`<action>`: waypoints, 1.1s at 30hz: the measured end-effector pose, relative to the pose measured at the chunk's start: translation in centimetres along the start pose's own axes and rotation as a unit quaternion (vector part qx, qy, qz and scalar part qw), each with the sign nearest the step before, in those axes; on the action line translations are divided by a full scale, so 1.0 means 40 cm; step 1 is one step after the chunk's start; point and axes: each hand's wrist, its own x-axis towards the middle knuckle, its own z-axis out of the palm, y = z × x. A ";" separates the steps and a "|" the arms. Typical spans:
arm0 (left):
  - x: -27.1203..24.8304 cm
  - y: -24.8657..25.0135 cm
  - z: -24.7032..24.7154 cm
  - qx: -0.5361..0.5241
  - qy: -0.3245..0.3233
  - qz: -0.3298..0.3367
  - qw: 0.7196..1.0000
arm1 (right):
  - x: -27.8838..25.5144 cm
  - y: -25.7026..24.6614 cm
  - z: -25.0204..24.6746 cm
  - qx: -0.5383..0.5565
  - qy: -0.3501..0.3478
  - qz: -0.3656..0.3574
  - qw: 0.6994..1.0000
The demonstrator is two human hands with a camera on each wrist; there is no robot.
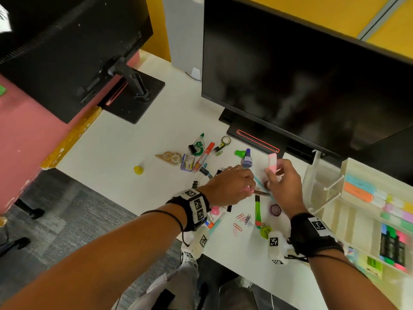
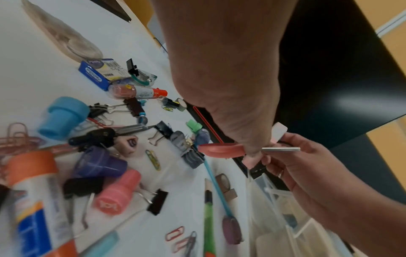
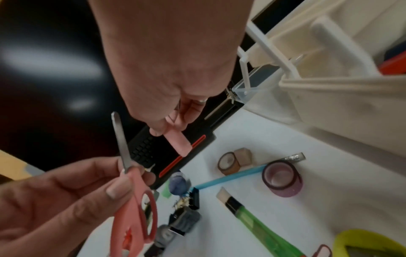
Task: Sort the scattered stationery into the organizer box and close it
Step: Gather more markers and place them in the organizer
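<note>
My left hand [image 1: 250, 187] grips pink-handled scissors [image 3: 136, 208] by the handle; their steel blade [image 2: 281, 148] points toward my right hand. My right hand [image 1: 273, 174] pinches a pink and white eraser [image 1: 272, 161] just above the desk, close to the left hand. The open clear organizer box [image 1: 324, 189] stands at the right, with highlighters [image 1: 392, 247] and sticky notes in its compartments. Stationery lies scattered on the white desk [image 1: 125, 151]: a green utility knife [image 1: 258, 212], purple tape [image 1: 275, 209], paper clips [image 1: 242, 220], a red marker [image 1: 204, 156] and binder clips [image 2: 157, 201].
A black monitor [image 1: 301, 74] rises behind the pile, its base [image 1: 257, 139] beside the stationery. A second monitor [image 1: 67, 52] stands at the left. A yellow cap [image 1: 138, 170] lies apart near the desk's left edge. A glue stick [image 2: 35, 200] lies under my left wrist.
</note>
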 end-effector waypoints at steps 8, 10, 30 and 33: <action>0.063 0.097 -0.055 -0.148 0.077 -0.081 0.983 | -0.085 -0.042 -0.150 0.144 0.077 -0.003 0.987; 0.089 0.126 -0.066 -0.166 0.088 -0.087 0.978 | -0.105 -0.040 -0.207 0.162 0.099 -0.016 0.982; 0.426 0.402 -0.022 -0.087 0.063 -0.068 0.992 | -0.099 0.334 -0.633 -0.029 -0.014 -0.086 0.996; 0.455 0.431 -0.009 -0.057 0.054 -0.075 0.994 | -0.094 0.351 -0.618 -0.074 -0.039 -0.099 0.992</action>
